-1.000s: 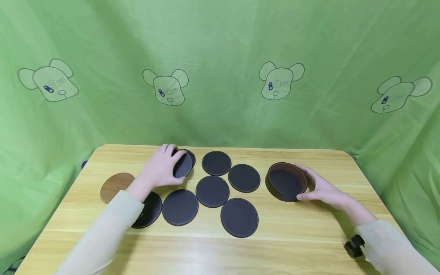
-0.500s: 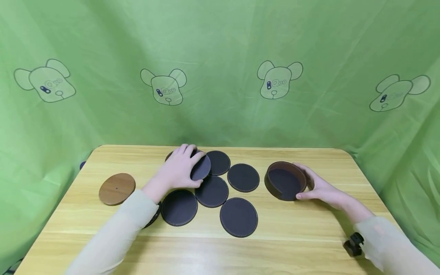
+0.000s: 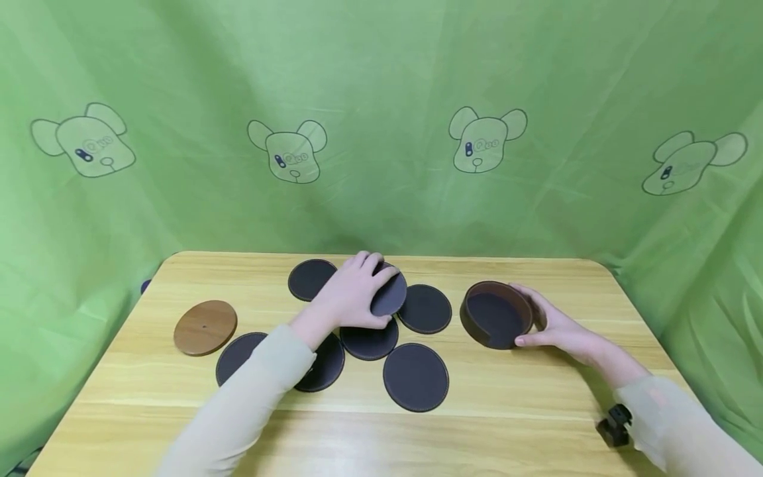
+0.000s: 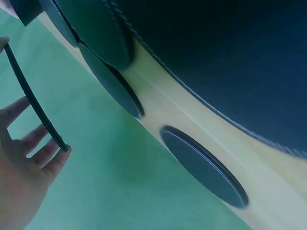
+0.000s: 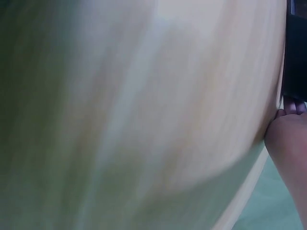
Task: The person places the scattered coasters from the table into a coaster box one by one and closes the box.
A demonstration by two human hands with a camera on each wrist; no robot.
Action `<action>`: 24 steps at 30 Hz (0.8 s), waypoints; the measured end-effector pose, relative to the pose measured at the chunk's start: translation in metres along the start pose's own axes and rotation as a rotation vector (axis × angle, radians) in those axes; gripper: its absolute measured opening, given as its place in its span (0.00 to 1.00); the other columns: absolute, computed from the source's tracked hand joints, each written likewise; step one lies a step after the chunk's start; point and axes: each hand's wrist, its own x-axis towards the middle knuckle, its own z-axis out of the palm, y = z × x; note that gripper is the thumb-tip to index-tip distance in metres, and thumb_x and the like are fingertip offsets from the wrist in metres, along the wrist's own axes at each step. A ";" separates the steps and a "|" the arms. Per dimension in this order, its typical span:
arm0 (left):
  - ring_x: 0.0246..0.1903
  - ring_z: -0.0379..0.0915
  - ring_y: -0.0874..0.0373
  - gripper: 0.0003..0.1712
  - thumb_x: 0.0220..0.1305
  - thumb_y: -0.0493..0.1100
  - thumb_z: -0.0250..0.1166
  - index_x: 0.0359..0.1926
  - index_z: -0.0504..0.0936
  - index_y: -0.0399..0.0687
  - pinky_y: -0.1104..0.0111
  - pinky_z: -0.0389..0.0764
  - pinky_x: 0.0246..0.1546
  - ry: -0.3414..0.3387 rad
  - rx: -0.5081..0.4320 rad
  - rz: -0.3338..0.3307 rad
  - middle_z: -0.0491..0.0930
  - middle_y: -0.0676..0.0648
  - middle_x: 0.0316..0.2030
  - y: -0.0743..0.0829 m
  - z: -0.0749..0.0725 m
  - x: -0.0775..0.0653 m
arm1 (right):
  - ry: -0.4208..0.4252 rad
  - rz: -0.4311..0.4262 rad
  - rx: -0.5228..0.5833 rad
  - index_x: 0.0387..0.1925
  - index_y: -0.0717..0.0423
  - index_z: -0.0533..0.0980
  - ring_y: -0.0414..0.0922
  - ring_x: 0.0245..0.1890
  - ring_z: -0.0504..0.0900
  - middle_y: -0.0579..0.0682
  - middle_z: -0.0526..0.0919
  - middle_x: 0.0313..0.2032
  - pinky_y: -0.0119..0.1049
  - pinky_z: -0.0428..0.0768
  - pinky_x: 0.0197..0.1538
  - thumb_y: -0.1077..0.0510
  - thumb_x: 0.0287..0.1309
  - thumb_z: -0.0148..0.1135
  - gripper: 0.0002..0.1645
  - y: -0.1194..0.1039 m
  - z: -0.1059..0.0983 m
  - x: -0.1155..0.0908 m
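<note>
Tabletop (image 3: 512, 404) below — left hand (image 3: 353, 291), outspread, grips coaster (image 3: 390, 295).

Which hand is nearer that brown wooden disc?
The left hand: it holds a dark disc to the right of the wooden disc. The right hand is much farther right, gripping the round box.

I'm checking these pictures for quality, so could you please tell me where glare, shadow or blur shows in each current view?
Head view: fairly crisp, with a pale sheen on the near tabletop and shadow beside the right sleeve; left wrist view: blue-green tint, large near disc mostly dark, left hand fairly clear; right wrist view: tabletop smeared, left side dark.
</note>
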 end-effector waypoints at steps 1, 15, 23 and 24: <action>0.66 0.68 0.43 0.50 0.53 0.67 0.72 0.75 0.72 0.55 0.50 0.75 0.68 -0.003 -0.001 0.005 0.70 0.39 0.68 0.003 0.001 0.003 | -0.001 0.000 0.002 0.85 0.55 0.45 0.14 0.68 0.62 0.42 0.59 0.78 0.10 0.61 0.61 0.70 0.57 0.74 0.64 0.000 0.000 0.000; 0.65 0.69 0.48 0.49 0.58 0.73 0.67 0.76 0.71 0.59 0.55 0.74 0.69 0.001 0.021 0.100 0.71 0.44 0.68 0.051 0.013 0.054 | 0.004 -0.004 -0.007 0.86 0.53 0.46 0.13 0.68 0.60 0.32 0.60 0.75 0.10 0.60 0.60 0.69 0.58 0.74 0.64 0.003 0.001 0.000; 0.67 0.66 0.51 0.50 0.59 0.75 0.65 0.77 0.69 0.63 0.59 0.71 0.71 -0.040 0.055 0.112 0.69 0.47 0.69 0.079 0.013 0.083 | 0.006 0.008 -0.010 0.86 0.52 0.45 0.12 0.67 0.60 0.43 0.57 0.79 0.11 0.61 0.59 0.69 0.57 0.73 0.64 0.001 0.000 0.001; 0.67 0.66 0.52 0.50 0.58 0.76 0.65 0.77 0.69 0.63 0.59 0.71 0.72 -0.042 0.060 0.115 0.69 0.47 0.69 0.083 0.013 0.086 | 0.006 0.008 -0.010 0.86 0.52 0.45 0.12 0.67 0.60 0.44 0.57 0.79 0.11 0.61 0.59 0.69 0.57 0.73 0.64 0.001 0.000 0.002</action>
